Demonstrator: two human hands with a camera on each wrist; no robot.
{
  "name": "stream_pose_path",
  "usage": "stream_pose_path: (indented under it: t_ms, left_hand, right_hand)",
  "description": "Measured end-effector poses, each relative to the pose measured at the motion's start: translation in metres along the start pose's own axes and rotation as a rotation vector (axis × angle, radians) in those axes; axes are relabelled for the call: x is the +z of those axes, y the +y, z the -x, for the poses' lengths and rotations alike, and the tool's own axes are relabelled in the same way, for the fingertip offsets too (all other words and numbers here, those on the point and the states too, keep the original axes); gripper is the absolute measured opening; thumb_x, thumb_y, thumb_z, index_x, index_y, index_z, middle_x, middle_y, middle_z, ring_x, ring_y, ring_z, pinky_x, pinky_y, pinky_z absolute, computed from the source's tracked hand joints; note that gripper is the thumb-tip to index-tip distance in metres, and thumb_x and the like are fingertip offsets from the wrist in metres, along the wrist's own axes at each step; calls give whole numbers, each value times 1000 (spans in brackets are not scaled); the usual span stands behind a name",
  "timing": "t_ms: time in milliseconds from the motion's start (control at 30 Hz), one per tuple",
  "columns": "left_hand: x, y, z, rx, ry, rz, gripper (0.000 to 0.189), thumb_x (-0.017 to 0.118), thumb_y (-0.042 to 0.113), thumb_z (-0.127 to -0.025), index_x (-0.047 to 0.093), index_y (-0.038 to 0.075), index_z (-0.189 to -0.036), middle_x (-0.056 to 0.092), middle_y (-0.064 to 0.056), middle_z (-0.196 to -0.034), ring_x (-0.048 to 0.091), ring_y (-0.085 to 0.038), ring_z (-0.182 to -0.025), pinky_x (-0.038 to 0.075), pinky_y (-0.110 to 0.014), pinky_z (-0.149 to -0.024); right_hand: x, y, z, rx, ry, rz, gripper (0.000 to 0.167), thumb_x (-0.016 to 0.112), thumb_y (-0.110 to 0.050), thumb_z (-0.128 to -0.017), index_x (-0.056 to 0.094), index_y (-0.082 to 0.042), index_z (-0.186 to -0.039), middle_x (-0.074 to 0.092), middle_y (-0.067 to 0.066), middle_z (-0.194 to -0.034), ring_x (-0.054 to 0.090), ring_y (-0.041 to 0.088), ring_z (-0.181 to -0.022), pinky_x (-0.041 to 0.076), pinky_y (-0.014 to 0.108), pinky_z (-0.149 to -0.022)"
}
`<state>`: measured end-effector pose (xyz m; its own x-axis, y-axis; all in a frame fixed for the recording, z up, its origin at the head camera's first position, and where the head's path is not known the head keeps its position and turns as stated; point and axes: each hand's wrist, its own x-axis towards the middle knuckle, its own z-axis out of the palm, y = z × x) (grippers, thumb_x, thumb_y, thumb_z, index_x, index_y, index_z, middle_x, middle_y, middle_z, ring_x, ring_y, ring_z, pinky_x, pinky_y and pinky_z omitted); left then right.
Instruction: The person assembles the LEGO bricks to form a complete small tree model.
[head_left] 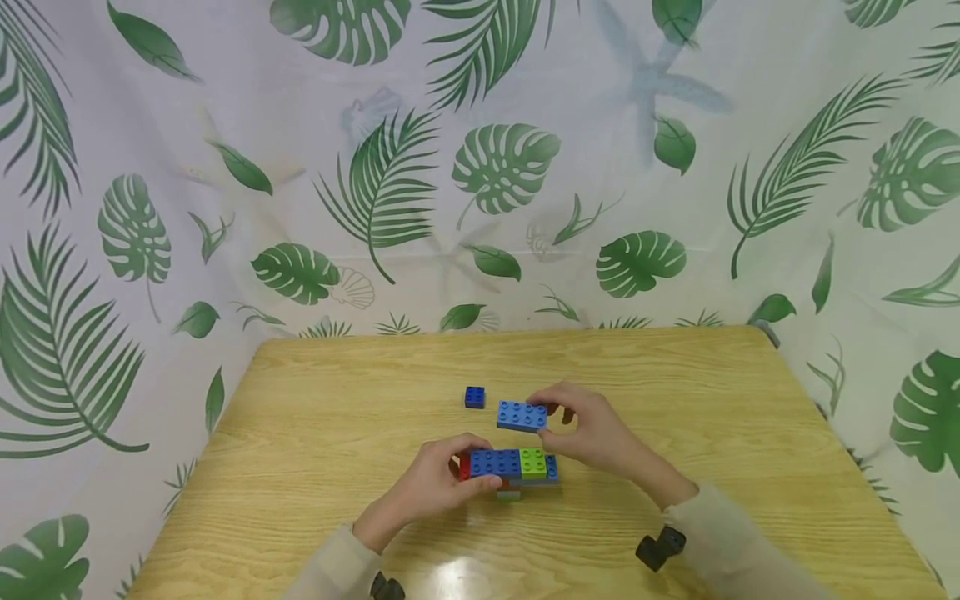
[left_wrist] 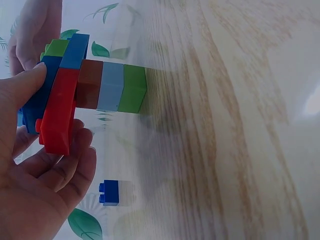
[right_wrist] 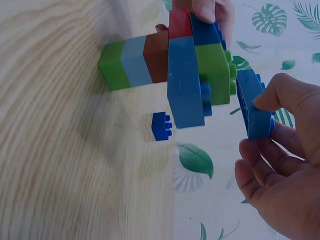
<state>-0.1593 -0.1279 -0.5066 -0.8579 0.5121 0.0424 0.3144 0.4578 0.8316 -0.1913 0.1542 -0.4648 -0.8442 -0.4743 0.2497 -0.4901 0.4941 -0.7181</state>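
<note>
My left hand (head_left: 438, 477) grips the top of a toy brick structure by its left end, thumb on the near side of a long dark blue brick (head_left: 495, 463). Beside that brick sits a lime green one (head_left: 533, 463). Under them run a red brick (left_wrist: 60, 107) and a blue brick (right_wrist: 184, 82), both resting on a narrow column of brown (left_wrist: 90, 82), pale blue (left_wrist: 111, 86) and green (left_wrist: 134, 89) bricks. My right hand (head_left: 596, 429) pinches a lighter blue eight-stud brick (head_left: 519, 417) by its right end, studs up, behind and above the structure.
A small dark blue four-stud brick (head_left: 475, 397) stands on the wooden table (head_left: 337, 392) beyond the structure. Behind the table's far edge hangs a white leaf-patterned cloth (head_left: 420, 308). Dark wrist cameras show near both sleeves.
</note>
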Motion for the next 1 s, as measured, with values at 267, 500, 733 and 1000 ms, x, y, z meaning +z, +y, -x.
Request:
stream_pose_path:
  t_ms: [267,500,733,1000]
  left_hand:
    - [0,1,0,11,6,0,43,80,35,-95,70,12,-130,74,1,-104,58,-3,-72,52,-21,-63]
    - [0,0,0,30,2,-14,46,79,37,-96,69,11,-133,74,0,-111,57,-3,-74,52,-21,-64]
    - [0,-1,1,41,5,-6,45,80,35,-96,68,11,-132,74,0,-108,58,-4,-77,54,-21,-66]
    - [0,-1,0,38,6,-1,40,81,34,-95,69,14,-128,73,2,-104,59,-6,-80,53,-21,-68]
  right_hand:
    - [5,-11,5,-38,-56,-29,40,79,-5,-86,74,-14,-125,72,-1,-116,61,22,-96,55,32,-78]
    - [8,-16,10,-75,-94,-28,39,78,-6,-86,74,-13,-124,72,0,-116,63,26,-96,56,33,-78]
    - [13,-16,14,-85,-133,-44,39,78,-8,-88,73,-15,-126,72,-1,-117,61,18,-97,55,35,-79]
    - [17,-16,15,-98,-164,-28,37,78,-10,-90,73,-16,-126,72,-2,-116,59,9,-96,54,32,-79]
